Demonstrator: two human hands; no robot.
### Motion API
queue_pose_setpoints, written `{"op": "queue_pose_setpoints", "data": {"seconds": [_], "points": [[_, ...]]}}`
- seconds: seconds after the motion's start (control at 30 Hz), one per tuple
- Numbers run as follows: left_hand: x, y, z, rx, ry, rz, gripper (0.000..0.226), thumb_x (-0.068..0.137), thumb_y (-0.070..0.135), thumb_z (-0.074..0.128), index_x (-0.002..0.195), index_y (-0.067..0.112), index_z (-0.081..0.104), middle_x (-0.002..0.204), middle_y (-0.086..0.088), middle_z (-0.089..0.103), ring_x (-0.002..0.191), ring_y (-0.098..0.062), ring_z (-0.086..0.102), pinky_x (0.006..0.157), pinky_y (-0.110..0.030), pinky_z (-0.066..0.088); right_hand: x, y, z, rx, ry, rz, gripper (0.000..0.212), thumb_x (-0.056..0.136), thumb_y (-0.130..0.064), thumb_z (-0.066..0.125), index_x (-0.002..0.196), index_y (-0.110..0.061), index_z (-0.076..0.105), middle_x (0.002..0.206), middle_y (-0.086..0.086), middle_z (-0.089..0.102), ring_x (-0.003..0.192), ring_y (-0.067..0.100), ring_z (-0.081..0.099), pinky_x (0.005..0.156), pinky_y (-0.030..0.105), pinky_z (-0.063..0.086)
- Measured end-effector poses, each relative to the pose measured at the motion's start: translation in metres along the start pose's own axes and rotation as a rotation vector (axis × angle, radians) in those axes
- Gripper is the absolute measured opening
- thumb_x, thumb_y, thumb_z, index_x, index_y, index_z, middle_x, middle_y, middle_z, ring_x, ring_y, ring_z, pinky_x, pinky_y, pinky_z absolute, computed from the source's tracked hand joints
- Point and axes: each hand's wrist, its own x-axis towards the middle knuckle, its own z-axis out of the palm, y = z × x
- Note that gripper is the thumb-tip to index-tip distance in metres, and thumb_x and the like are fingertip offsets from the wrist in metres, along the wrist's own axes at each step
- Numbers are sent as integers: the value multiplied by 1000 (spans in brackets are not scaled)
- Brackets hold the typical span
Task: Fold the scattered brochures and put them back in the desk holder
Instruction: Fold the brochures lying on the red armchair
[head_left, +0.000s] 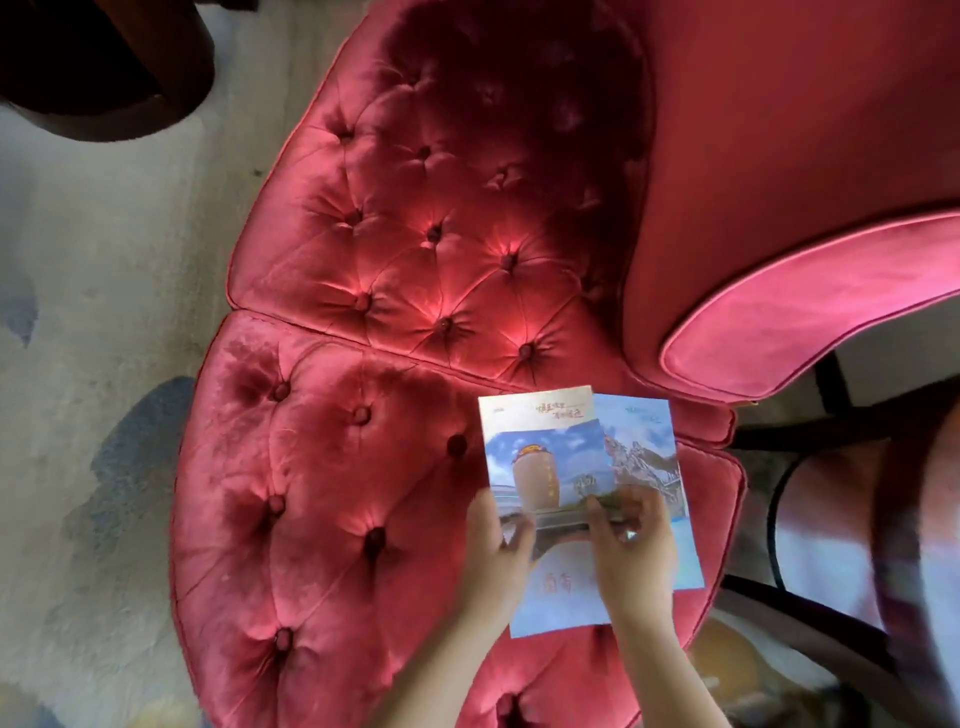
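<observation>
Fingers of the left hand (496, 551) curl round the left edge of the front brochure (540, 462); the right hand (631, 545) pinches its middle, a second brochure (647, 441) fanned out behind; both are held over a red tufted velvet seat (363, 312) on pale carpet (104, 312).

One wide-angle camera on the person's head looks steeply down and slightly forward onto a red sofa seat (415, 249). The left hand (493, 556) and right hand (631, 551), holding brochures (540, 457), lie closest, near and right of centre; carpet (104, 312) fills the left.
</observation>
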Motion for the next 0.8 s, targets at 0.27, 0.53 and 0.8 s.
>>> {"op": "queue_pose_setpoints", "data": {"seconds": [0.27,0.53,0.8], "points": [[45,3,90,568,-152,-95,55,88,25,56,140,15,40,135,-9,44,128,-25,39,105,-29,27,73,60,-50,-417,60,207,25,82,-13,66,104,-5,56,114,18,53,112,36,44,92,41,37],[53,1,99,508,20,-171,34,86,21,61,114,4,53,120,-18,54,114,-36,49,93,-39,39,90,82,-35,-170,-88,421,38,73,-28,73,105,-9,64,108,17,64,98,32,58,85,40,48],[24,35,58,-240,-66,-81,34,81,-15,48,102,12,49,94,-4,62,77,-3,62,66,-14,52,50,30,-53,438,-301,207,18,74,-13,64,92,-13,64,88,13,70,83,23,65,75,34,52]]}}
